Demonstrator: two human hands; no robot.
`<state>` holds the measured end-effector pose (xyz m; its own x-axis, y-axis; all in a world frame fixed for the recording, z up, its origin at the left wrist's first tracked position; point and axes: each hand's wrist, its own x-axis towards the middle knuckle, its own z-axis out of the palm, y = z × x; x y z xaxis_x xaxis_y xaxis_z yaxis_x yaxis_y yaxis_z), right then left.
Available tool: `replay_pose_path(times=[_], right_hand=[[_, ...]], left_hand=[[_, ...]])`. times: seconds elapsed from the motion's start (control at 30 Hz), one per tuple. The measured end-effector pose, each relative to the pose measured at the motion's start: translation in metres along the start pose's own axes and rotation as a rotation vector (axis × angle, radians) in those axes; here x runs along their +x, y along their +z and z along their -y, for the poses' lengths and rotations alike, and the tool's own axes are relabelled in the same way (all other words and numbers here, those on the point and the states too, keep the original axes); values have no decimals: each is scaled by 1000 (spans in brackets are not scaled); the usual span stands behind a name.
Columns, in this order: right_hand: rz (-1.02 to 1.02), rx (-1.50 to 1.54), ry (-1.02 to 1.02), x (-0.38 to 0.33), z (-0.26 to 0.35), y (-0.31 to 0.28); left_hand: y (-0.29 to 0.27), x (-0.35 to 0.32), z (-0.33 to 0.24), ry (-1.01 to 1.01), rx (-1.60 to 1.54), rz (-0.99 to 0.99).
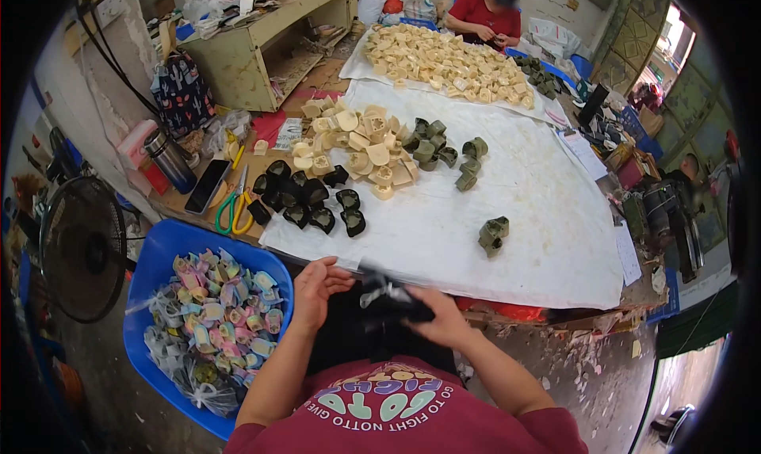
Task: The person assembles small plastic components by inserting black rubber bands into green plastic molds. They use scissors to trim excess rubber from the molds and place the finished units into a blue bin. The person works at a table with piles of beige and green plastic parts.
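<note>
Hands meet close in front of my chest, just below the near edge of the table [444, 240]. My right hand [445, 321] is curled shut around a small black piece [386, 299] with a pale glint on its top. My left hand [315, 284] is raised beside it, fingers loosely bent, its fingertips near the piece but apart from it as far as I can tell. Motion blurs the piece, so its exact shape is unclear.

I judge that I am in the middle of working on this one piece, turning or adjusting it between both hands. The next move seems to call for a steadier two-handed hold, with the left fingers closing in.

The piece looks dark, soft-edged and folded, much like the black pieces [305, 200] grouped on the white sheet at the table's near left. Further onto the table lies a heap of cream-coloured pieces [353, 141], then olive green ones [444, 149], with two more green ones [492, 234] near the table's middle.

Left of the table's near edge sits a blue tub [162, 256] of pastel bundles. Green-handled scissors [232, 208] lie on the table's left end. Another person in red [485, 14] sits at the far end.
</note>
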<state>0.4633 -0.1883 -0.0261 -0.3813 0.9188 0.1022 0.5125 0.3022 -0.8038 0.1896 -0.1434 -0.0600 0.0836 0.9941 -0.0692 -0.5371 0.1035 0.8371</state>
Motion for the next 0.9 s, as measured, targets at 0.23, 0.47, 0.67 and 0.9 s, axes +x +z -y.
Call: replay_pose_path(times=[0.23, 0.47, 0.67, 0.9], right_hand=[[153, -332, -129, 22, 26, 2], [-122, -463, -138, 246, 58, -6], [104, -699, -21, 307, 37, 20], [15, -477, -82, 287, 25, -3]], left_hand=[[-42, -1, -46, 159, 296, -126], [-6, 34, -87, 363, 472, -90], [-7, 62, -103, 596, 818, -78], [18, 121, -95, 820, 1103, -46]])
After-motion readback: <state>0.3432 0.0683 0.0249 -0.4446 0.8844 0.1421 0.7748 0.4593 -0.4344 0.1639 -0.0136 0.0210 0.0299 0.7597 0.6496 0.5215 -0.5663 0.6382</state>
